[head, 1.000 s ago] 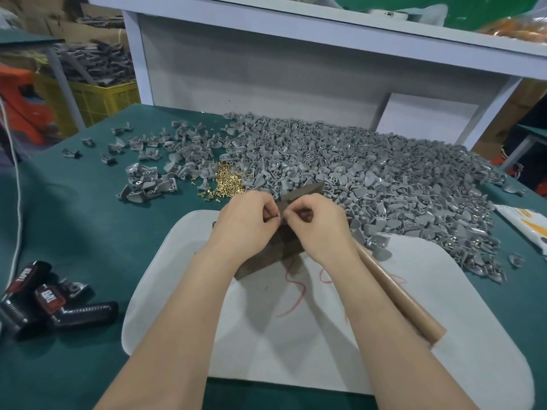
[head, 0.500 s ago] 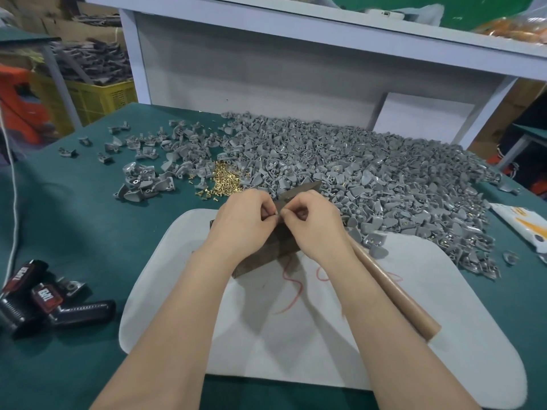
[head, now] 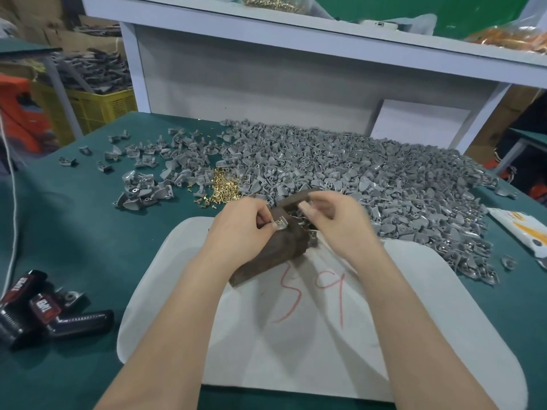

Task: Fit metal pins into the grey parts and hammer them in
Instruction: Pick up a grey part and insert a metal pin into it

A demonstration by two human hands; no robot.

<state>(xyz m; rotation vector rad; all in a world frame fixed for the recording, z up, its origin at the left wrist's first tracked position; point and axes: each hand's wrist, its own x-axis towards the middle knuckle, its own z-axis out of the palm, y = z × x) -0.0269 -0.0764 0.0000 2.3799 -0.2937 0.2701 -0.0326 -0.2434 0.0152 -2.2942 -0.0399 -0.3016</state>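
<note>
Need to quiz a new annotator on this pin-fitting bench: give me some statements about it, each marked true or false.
1. The left hand pinches a grey part over the dark block. True.
2. The brass pins lie in a bowl. False: they lie loose on the green table.
3. The white board bears red marks. True.
4. The big grey heap lies left of the dark block. False: it spreads behind the block and to its right.
</note>
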